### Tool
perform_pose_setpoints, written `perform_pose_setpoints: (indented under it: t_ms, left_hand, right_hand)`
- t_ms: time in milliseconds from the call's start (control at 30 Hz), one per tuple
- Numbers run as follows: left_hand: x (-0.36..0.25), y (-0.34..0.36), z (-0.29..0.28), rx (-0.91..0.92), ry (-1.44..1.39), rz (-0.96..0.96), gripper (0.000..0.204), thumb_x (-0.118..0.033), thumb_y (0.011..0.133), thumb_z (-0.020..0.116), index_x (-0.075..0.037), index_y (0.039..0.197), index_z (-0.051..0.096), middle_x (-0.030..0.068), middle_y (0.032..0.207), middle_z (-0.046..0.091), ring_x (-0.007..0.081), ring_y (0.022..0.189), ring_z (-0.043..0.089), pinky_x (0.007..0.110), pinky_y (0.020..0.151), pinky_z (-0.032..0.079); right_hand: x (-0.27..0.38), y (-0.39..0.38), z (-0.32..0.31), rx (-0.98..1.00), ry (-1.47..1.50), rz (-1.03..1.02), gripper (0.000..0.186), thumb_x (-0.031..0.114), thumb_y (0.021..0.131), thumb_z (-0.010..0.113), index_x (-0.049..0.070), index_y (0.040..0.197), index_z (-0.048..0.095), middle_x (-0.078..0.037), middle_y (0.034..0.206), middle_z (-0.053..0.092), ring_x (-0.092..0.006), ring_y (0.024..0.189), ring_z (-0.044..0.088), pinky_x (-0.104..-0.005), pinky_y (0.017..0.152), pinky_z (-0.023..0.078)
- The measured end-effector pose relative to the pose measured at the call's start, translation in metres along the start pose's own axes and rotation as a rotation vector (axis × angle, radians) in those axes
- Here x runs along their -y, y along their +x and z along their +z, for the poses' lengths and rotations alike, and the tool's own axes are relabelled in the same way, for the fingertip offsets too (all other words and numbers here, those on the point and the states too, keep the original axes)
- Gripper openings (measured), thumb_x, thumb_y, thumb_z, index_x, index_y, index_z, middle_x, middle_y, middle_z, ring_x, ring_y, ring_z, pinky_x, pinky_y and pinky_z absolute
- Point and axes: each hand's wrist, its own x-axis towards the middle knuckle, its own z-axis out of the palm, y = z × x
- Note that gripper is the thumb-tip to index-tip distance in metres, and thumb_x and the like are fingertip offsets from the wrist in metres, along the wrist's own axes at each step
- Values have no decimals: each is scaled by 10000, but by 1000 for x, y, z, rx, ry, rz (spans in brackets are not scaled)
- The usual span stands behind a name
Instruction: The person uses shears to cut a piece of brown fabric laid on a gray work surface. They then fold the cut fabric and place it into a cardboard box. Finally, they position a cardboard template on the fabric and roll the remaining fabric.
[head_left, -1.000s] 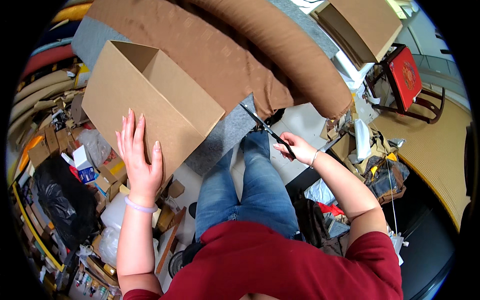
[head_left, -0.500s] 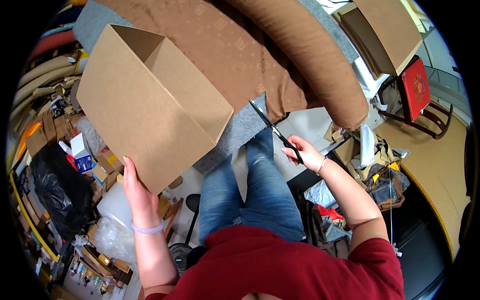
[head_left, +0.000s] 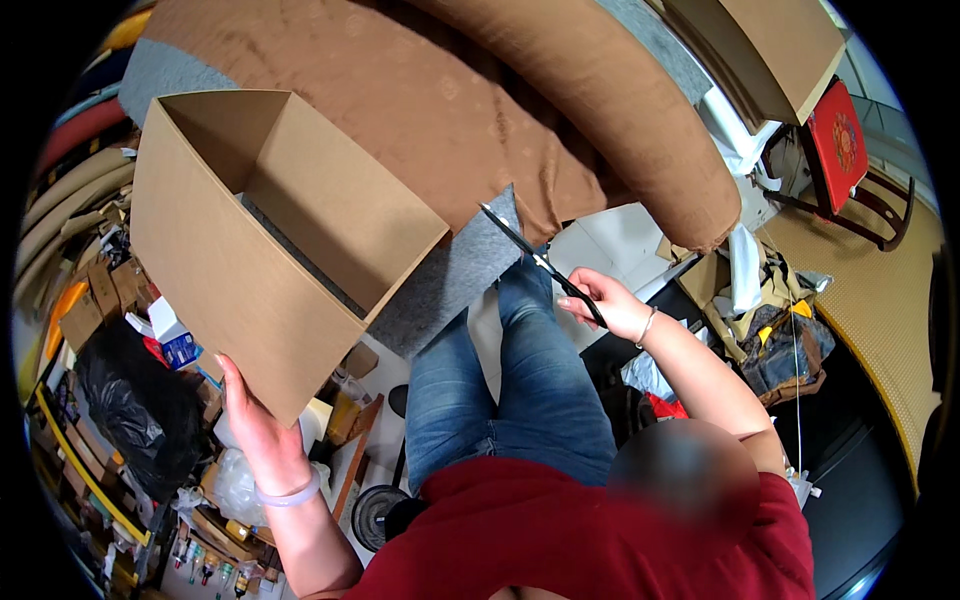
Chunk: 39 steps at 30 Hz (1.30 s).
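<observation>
A tan cardboard box (head_left: 215,260), its open side showing, stands tilted at the left over the edge of a brown-covered surface. Inside it, a dark grey strip shows low along the near wall. My left hand (head_left: 265,435) is closed on the box's near lower corner, fingers along the outer face and the thumb hidden. My right hand (head_left: 612,305), to the right of the box and apart from it, grips a pair of black-handled scissors (head_left: 518,237). Their blades point up and left, over a grey felt corner (head_left: 460,275).
Brown patterned fabric (head_left: 340,140) covers the work surface, with a thick padded roll (head_left: 640,120) along it. Another cardboard box (head_left: 770,50) stands at the far right beside a red-seated chair (head_left: 838,140). A black plastic bag (head_left: 135,410) and cardboard scraps (head_left: 765,300) lie about on both sides.
The box has shifted left and tipped, so more of its inside shows. My left hand has moved left and down with it. The scissors have moved slightly left.
</observation>
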Motion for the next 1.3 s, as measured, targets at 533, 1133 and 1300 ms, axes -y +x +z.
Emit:
perform_pose_setpoints:
  t_ms: [533,1133,1300]
  left_hand:
    - [31,-8,8,0,21,40,552,-426,1055,441,-30,1439,441,91,1429,518,231,1299,493,391,1091,377]
    - [33,-4,10,-52,513,565,552,-237,1050,494,1,1509,303,160,1528,375,275,1390,384,394,1141,311]
    - [-1,-1,20,-96,1248,1127,689,-239,979,585,-22,1542,253,235,1598,208,393,1469,238,505,1189,182]
  right_hand:
    - [-1,-2,4,-37,8,-7,319,329,902,753,101,916,530,43,666,527,-56,566,479,-223,506,370]
    - [-11,4,8,-43,22,-33,277,273,930,718,86,916,514,18,668,556,-65,527,489,-215,474,381]
    - [-10,6,6,-33,1,-42,261,264,942,704,88,937,511,12,678,566,-68,533,496,-220,478,388]
